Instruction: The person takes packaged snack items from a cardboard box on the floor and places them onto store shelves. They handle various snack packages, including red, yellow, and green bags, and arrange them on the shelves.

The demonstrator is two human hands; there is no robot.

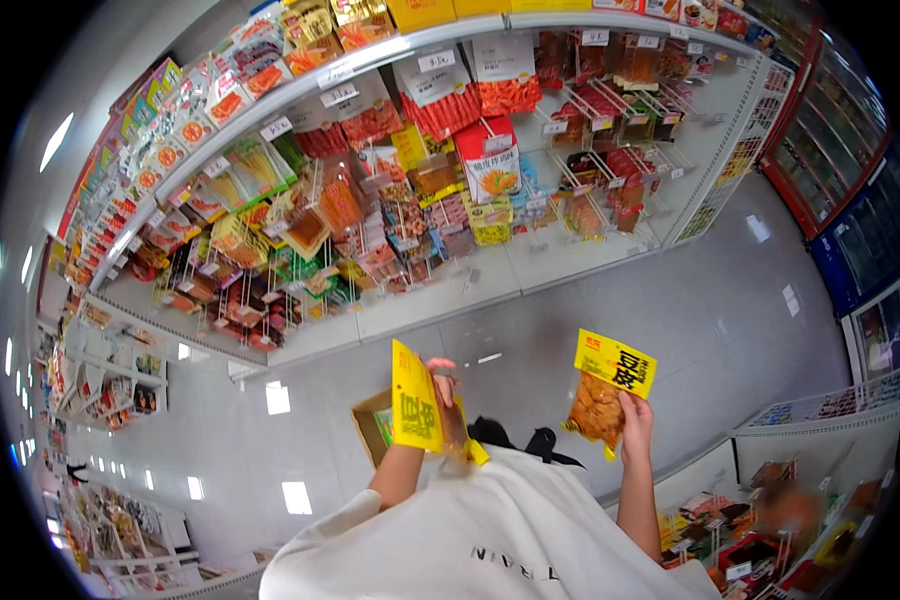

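My left hand point(444, 382) holds a yellow-topped snack packet point(418, 409), its printed header turned partly away and its lower pouch partly hidden behind the header. My right hand point(636, 427) grips the side of another snack packet point(598, 405), which has a yellow header over a see-through pouch of orange-brown food. The two packets are apart, both raised in front of my white shirt. Below and beside the left packet an open cardboard box point(366, 427) stands on the floor, with a green item inside, mostly hidden.
A long white shelf unit point(435, 300) with hanging snack packets curves across the front. Glass-door coolers, one framed in red point(802, 187), stand at the right. Another rack point(817, 435) of packets is at the lower right. More shelves point(112, 375) stand at the left, beyond grey floor.
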